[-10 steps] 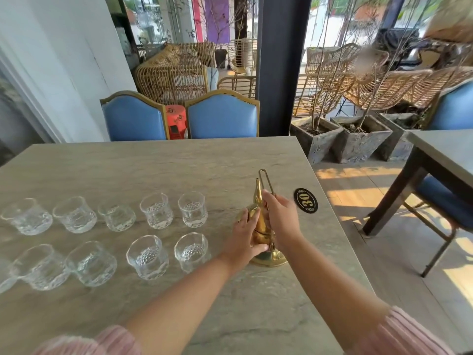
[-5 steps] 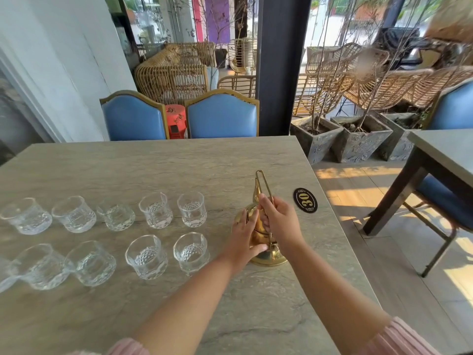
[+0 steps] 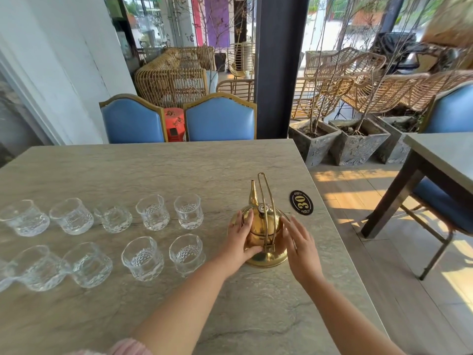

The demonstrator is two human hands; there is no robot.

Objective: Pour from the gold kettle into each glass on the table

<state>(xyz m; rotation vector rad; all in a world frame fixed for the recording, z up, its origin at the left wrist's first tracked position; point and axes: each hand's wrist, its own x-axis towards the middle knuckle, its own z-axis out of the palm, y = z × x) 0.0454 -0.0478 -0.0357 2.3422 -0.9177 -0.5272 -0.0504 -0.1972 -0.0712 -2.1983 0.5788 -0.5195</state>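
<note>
The left hand (image 3: 239,242) lies flat against the left side of the gold kettle (image 3: 263,234), fingers (image 3: 244,221) loosely spread on its body, while the right hand (image 3: 300,248) hovers just right of it, fingers (image 3: 291,226) open and holding nothing. One kettle stands on the table (image 3: 158,170), and left of it ten glasses (image 3: 188,210) in two rows of five, the outermost cut by the frame edge. A second ago the right hand gripped the upright handle (image 3: 265,201); it has let go.
</note>
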